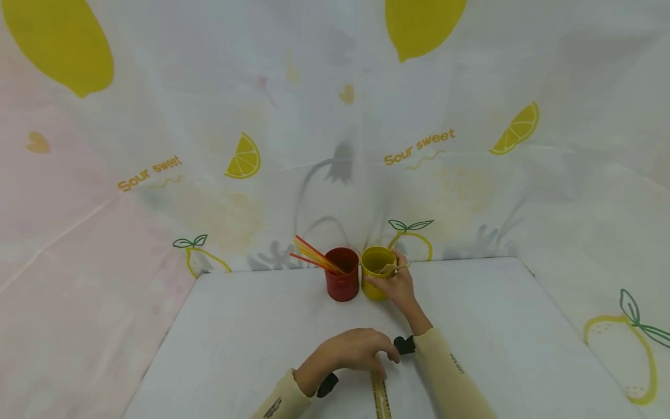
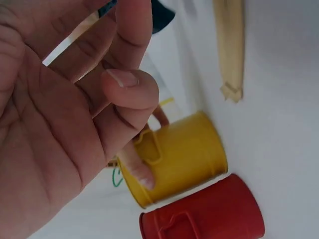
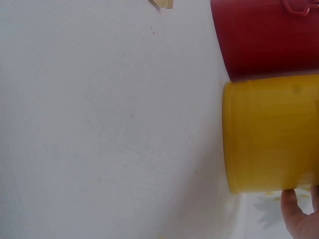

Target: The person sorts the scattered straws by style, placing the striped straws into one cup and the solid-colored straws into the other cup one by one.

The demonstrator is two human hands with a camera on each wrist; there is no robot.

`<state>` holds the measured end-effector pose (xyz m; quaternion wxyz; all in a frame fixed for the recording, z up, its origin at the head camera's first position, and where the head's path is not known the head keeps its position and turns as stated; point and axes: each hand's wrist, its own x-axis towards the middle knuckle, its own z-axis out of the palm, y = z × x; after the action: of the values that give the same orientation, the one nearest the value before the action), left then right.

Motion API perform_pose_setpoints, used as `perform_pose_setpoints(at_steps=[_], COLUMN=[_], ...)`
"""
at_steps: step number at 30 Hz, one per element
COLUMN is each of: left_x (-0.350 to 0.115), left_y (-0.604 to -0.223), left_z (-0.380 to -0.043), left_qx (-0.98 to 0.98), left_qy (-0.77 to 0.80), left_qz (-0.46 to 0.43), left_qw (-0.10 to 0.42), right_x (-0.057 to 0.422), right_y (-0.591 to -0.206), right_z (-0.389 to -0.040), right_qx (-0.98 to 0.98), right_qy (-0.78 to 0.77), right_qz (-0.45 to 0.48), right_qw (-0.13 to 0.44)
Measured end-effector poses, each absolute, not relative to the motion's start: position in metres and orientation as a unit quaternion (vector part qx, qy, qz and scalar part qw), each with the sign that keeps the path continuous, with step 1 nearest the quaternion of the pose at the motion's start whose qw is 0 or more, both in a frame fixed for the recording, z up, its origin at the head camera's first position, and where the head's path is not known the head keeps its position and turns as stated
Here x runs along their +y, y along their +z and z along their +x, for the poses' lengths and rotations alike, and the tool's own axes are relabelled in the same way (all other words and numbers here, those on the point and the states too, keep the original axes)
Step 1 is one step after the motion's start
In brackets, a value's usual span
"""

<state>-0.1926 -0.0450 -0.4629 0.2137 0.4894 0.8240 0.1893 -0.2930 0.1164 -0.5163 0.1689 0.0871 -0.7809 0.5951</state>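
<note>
My right hand (image 1: 395, 285) grips a yellow metal cup (image 1: 373, 292) at the back of the table, thumb across its near side and fingers around its right side. A pale, crumpled-looking piece (image 1: 387, 268) and a thin stick show at the cup's mouth. In the right wrist view, fingertips (image 3: 289, 199) touch the yellow wall. My left hand (image 1: 356, 349) hovers nearer the front, palm down, fingers loosely bent and holding nothing. Below it lies a long tan strip (image 1: 381, 398) with dark marks along its edges; its ragged far end (image 2: 232, 92) shows apart from the fingers.
Left of the yellow cup, close beside it, stands a red metal cup (image 1: 342, 288) holding several orange and yellow sticks (image 1: 314, 254) that lean left. Both cups stand near the back edge of the white table (image 1: 241, 337), before a lemon-print cloth (image 1: 293, 198).
</note>
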Motion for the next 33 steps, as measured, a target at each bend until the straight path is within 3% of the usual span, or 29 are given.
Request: perform_pose_setpoints(at_steps=[8,19,33], left_x=[-0.045,-0.046,-0.045], left_y=[-0.474,-0.482,-0.492], left_z=[-0.181,-0.169,-0.161], left_qx=[0.790,0.786,0.789], left_qy=[0.176,0.140,0.107], left_qz=[0.525,0.538,0.568], left_qw=[0.265,0.271,0.207], right_x=[0.118,0.117,0.117], right_y=[-0.517,-0.515,-0.515], right_z=[-0.294,-0.294,-0.293], right_qx=[-0.776,-0.774,-0.776], right_qy=[0.601,0.611,0.609], right_qz=[0.094,0.082,0.077], right_qw=[0.168,0.147,0.142])
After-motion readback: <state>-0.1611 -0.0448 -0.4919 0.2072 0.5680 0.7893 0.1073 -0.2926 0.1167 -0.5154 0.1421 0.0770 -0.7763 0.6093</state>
